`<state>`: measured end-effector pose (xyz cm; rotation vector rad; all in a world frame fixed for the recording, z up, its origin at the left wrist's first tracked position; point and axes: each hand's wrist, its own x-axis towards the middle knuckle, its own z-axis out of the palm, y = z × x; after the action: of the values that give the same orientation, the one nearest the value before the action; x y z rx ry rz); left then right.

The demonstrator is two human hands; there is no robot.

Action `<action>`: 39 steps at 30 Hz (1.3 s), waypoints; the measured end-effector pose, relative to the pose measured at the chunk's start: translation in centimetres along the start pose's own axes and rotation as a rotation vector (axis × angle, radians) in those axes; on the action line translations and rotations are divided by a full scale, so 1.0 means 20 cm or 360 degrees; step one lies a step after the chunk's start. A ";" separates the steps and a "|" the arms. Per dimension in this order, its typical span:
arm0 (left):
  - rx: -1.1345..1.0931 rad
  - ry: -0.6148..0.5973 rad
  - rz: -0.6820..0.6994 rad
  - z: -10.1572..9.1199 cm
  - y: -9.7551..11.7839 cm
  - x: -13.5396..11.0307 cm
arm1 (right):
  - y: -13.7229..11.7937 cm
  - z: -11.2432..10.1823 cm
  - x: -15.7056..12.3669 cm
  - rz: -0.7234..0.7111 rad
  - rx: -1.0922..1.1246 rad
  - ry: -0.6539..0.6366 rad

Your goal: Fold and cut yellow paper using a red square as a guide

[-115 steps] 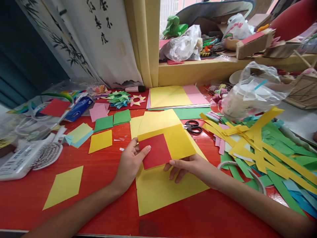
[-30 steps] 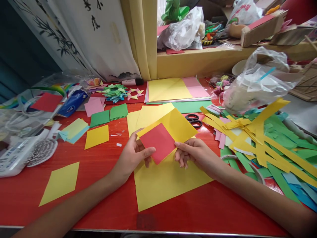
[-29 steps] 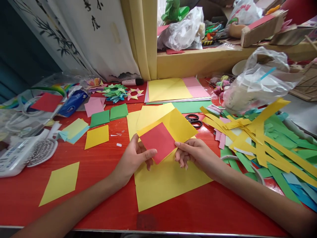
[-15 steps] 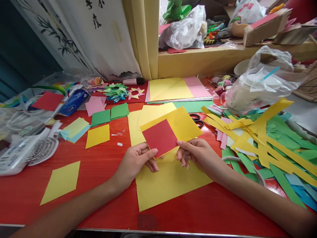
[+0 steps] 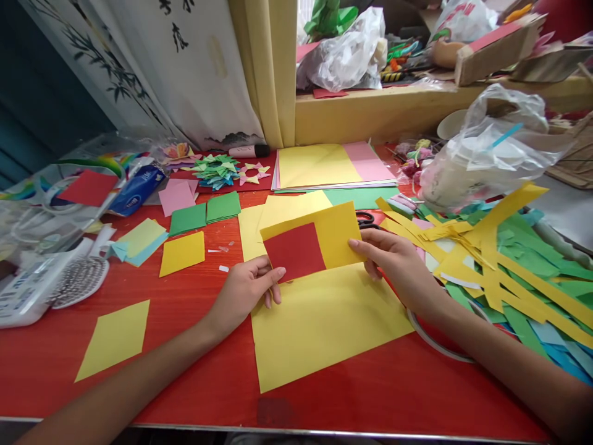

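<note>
A red paper square (image 5: 296,252) lies against the left part of a golden-yellow paper strip (image 5: 337,232), both held up over the table. My left hand (image 5: 252,287) pinches the two together at their lower left corner, thumb in front. At the strip's right edge, my right hand (image 5: 391,256) grips the yellow paper alone between thumb and fingers. Beneath them a large pale-yellow sheet (image 5: 319,334) rests on the red tabletop. Just behind my right hand, black scissor handles (image 5: 368,220) show; the blades are hidden.
Green paper squares (image 5: 188,219), a yellow square (image 5: 183,253) and a pale-yellow square (image 5: 115,339) lie on the left, near a hairbrush (image 5: 82,281). Yellow and green scraps (image 5: 491,247) pile up at right beside a tape roll (image 5: 440,349). Stacked coloured sheets (image 5: 315,165) sit at the back.
My right hand has shifted right, from beside the red square's corner to the yellow strip's right edge. The papers have tilted, and the left hand has moved slightly left and up.
</note>
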<state>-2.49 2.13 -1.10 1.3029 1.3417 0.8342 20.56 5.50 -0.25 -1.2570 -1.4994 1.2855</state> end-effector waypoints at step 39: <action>-0.0057 -0.0026 0.0028 0.03 0.03 -0.05 | 0.04 0.11 -0.06 0.0461 0.0733 -0.0432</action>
<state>-1.82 1.06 -0.48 1.2925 1.2985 0.8542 18.84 3.84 -1.41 -1.0450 -1.1220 1.9273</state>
